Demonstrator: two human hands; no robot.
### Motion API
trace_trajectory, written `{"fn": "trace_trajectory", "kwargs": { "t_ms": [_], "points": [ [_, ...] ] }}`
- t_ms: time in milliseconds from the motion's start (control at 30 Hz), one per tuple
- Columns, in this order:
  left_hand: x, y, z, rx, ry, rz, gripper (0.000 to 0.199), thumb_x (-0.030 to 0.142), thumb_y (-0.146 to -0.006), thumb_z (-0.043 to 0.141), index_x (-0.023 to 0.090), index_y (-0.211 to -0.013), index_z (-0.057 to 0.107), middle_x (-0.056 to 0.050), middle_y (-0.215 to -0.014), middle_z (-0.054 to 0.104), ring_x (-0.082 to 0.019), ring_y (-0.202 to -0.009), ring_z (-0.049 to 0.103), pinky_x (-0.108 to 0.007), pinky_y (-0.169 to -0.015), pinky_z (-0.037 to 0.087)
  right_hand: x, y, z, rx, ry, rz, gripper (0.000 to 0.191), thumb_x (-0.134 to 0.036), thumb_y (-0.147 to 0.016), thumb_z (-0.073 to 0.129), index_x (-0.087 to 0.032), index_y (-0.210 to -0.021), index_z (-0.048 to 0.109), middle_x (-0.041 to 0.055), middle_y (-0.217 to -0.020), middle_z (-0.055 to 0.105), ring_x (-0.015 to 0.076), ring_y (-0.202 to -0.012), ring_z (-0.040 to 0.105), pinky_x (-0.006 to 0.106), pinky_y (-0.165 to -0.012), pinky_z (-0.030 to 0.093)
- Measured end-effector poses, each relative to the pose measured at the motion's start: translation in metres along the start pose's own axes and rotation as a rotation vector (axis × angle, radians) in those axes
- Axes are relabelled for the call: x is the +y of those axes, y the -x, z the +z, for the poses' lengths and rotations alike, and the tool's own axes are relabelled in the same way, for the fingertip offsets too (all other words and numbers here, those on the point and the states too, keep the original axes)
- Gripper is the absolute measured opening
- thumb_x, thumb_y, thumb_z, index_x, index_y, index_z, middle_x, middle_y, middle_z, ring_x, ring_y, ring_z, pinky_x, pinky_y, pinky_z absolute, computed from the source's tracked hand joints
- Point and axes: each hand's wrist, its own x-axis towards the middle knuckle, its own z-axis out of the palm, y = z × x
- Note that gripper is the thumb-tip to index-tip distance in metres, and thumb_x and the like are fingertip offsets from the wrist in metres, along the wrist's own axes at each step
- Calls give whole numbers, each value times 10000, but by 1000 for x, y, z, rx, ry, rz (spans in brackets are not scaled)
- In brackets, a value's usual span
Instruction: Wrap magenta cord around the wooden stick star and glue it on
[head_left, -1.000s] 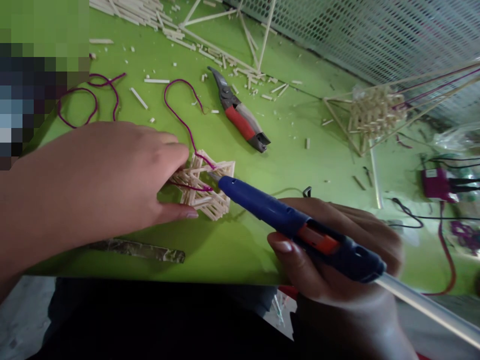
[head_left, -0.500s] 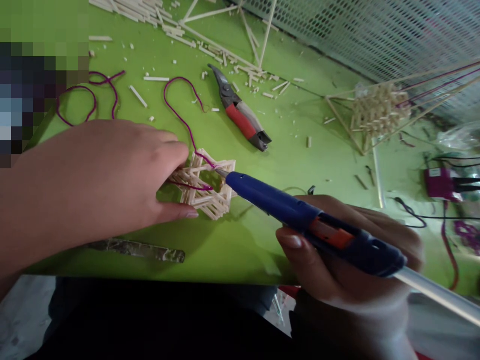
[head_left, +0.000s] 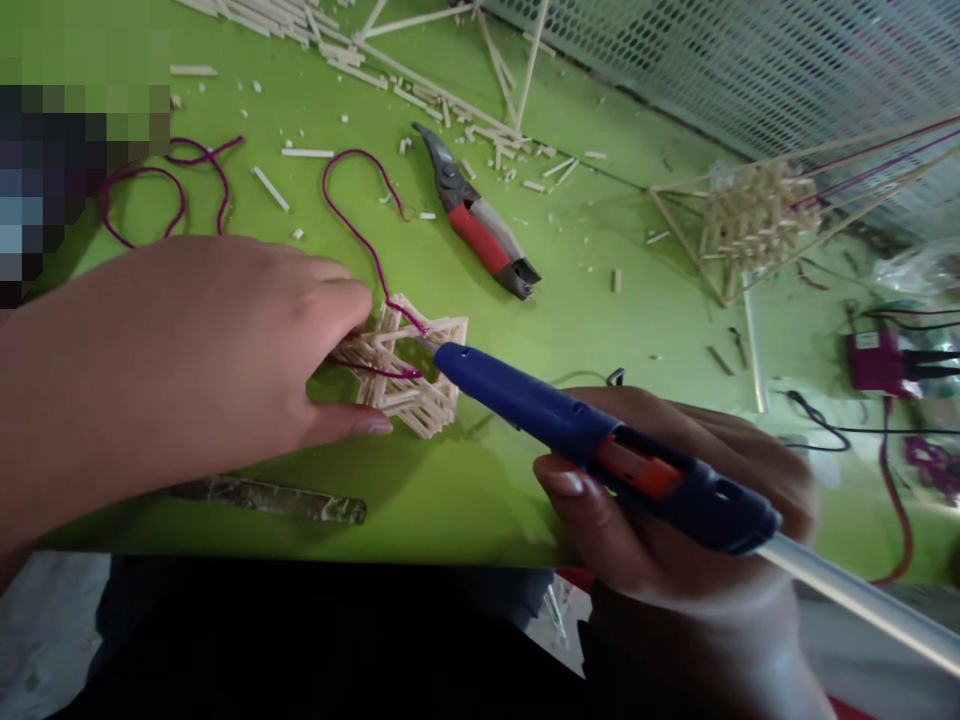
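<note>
My left hand (head_left: 285, 340) is closed on the left side of a small star-shaped lattice of stacked wooden sticks (head_left: 431, 405), thumb in front and fingers behind. A purple cord (head_left: 352, 230) runs from the lattice across the table, and another length of it lies over the lattice's middle. In my right hand (head_left: 675, 500) is a blue hot glue gun (head_left: 540, 400), a clear glue stick (head_left: 862, 600) jutting from its back. The gun's nozzle is at the cord on the lattice's upper bar; whether it touches is hard to tell.
Red-handled pliers (head_left: 480, 225) lie beyond the lattice. Cut sticks (head_left: 330, 50) litter the green table's far side. At right stand another stick structure (head_left: 757, 225) with cords and a purple plug (head_left: 877, 362). A flat, stained strip (head_left: 285, 500) lies near the front edge.
The glue gun in my right hand has shifted slightly left, its nozzle moving a little along the lattice. My left hand keeps its hold on the lattice.
</note>
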Motion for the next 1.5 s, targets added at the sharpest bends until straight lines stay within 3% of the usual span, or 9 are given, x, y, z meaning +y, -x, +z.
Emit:
{"fn": "trace_trajectory", "kwargs": {
  "t_ms": [233,367,567,767,933,1100,1267,1367,1500],
  "points": [
    [-5,1,4,25,24,34,799,1067,-845,686,313,-1102,750,-79,-990,803,-264,-712,670,-422,-638,360,0,-1,-6,3,50,11,121,-288,-1106,800,-300,-1191,715,-69,-775,767,130,-489,612,297,-498,526],
    [-3,0,3,38,42,8,764,1025,-799,760,307,-1059,748,-70,-962,792,-248,-710,654,-437,-684,355,-1,-2,-8,11,57,25,134,-251,-1091,797,-293,-1159,689,-83,-755,760,99,-485,623,248,-520,540],
    [0,0,0,3,33,-3,711,971,-822,815,303,-1059,757,-67,-997,805,-269,-774,681,-434,-715,370,1,7,-8,23,54,137,105,-254,-1097,806,-315,-1167,756,-48,-828,811,138,-531,656,306,-534,549],
    [2,-1,-2,-26,4,-18,735,996,-833,825,309,-1090,778,-65,-1043,799,-293,-801,708,-433,-675,390,0,4,-7,36,40,119,83,-259,-1085,807,-315,-1123,759,-39,-784,792,153,-492,646,327,-500,543],
    [2,0,-1,2,-7,-3,759,1013,-836,822,303,-1101,777,-66,-1013,785,-289,-779,697,-453,-658,400,-2,-2,-8,0,36,44,190,-183,-1047,816,-313,-1138,712,-58,-738,761,135,-468,635,283,-473,531],
    [2,0,-1,14,-16,36,755,990,-855,832,277,-1089,744,-62,-965,748,-247,-724,665,-418,-615,392,2,5,-7,1,16,86,117,-220,-1094,764,-312,-1159,734,-38,-790,788,143,-494,651,290,-495,546],
    [0,-1,1,27,97,19,781,1007,-778,823,278,-1047,742,-67,-866,684,-304,-746,697,-494,-792,544,4,5,-7,43,-12,76,130,-339,-1069,879,-288,-1105,765,-66,-771,786,109,-470,622,259,-481,533],
    [-2,0,4,46,130,33,801,1032,-789,759,280,-1067,762,-79,-876,667,-359,-832,740,-570,-928,601,1,1,-7,6,-23,69,120,-301,-1070,862,-280,-1132,761,-66,-799,807,108,-512,662,251,-516,553],
    [-1,-1,5,37,92,31,809,1040,-780,781,286,-1073,769,-66,-879,686,-324,-791,718,-536,-885,608,-1,1,-6,0,-27,73,128,-299,-1060,886,-294,-1130,779,-61,-787,793,124,-519,658,274,-509,538]
  ]
}}
